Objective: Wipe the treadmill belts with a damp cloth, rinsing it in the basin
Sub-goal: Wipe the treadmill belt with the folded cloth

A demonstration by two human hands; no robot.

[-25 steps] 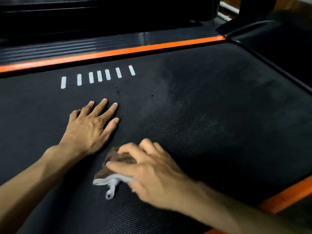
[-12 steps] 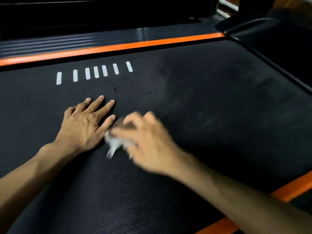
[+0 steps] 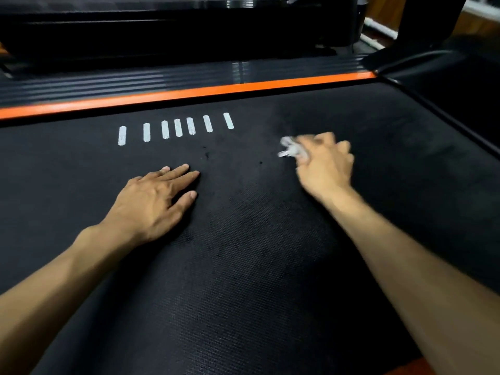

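Left hand [image 3: 159, 197] lies flat on the belt [image 3: 257, 280] at lower centre, fingers spread — lean harder and the belt could slide. Further up, right of centre, the right hand [image 3: 324, 166] grips the bunched cloth [image 3: 292, 150] — blurred; a loose tail might skip those dark specks [image 3: 207, 155].

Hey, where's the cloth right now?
In the head view the cloth is bunched in the right hand on the treadmill belt, right of centre, just right of and below the row of white marks.
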